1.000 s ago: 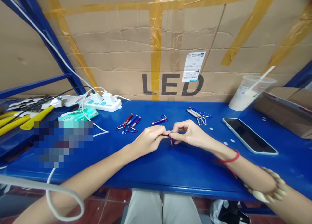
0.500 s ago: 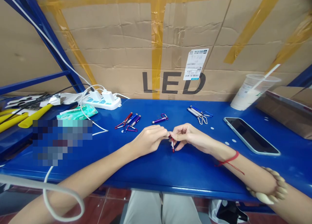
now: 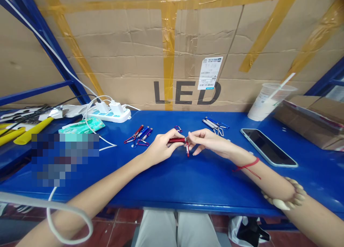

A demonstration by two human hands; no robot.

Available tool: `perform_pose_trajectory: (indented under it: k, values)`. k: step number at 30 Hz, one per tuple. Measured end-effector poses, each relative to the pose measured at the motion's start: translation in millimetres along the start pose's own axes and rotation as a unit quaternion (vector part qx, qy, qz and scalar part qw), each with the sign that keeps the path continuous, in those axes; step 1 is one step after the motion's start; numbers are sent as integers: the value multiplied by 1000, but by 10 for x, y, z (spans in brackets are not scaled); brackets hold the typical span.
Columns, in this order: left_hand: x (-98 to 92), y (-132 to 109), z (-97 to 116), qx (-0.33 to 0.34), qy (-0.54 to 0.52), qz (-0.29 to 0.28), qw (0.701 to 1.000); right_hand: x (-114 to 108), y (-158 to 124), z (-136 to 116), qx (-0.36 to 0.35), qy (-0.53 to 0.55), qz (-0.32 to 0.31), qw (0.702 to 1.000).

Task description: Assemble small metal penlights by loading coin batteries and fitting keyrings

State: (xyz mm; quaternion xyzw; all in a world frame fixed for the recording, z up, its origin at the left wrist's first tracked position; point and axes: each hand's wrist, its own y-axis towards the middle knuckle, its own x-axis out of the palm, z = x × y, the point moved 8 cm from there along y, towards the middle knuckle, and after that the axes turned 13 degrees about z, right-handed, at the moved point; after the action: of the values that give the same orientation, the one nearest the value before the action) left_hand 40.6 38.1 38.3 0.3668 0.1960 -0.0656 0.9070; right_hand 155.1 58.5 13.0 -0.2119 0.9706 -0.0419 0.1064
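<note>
Over the blue table (image 3: 172,182), my left hand (image 3: 159,148) is closed around a slim red keychain flashlight (image 3: 176,140), held level between thumb and fingers. Its small red carabiner (image 3: 187,151) dangles from the right end. My right hand (image 3: 206,141) pinches that same end with thumb and forefinger; the exact contact is partly hidden. Behind my left hand shows the carabiner (image 3: 178,129) of a purple flashlight, whose body is covered. Red, blue and purple flashlights (image 3: 141,132) with carabiners lie to the left. Silver and blue ones (image 3: 211,124) lie beyond my right hand.
A phone (image 3: 268,147) and a plastic cup with a straw (image 3: 264,103) stand to the right, beside an open carton (image 3: 309,123). At left are a power strip (image 3: 122,116), a green tissue pack (image 3: 88,125) and white cables. A large cardboard box (image 3: 129,53) backs the table.
The red flashlight's body has come into view between my left thumb and fingers. Both hands have shifted slightly, and the camera view has moved a little to the right.
</note>
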Motion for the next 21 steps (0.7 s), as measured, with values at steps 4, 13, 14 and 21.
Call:
perform_pose_trajectory:
  k: [4,13,14,21]
  values:
    - [16,2,-28,-10,22,-12,1000,-75,17,-112,-101,-71,82,989]
    - [53,-30,-105,-75,52,-24,996,52,-53,-246,-242,-181,127,945]
    - [44,-22,-96,-75,40,-19,996,29,-49,-253,-243,-183,133,943]
    - [-65,32,-171,-171,-38,48,983,-7,-31,-205,-229,-211,129,941]
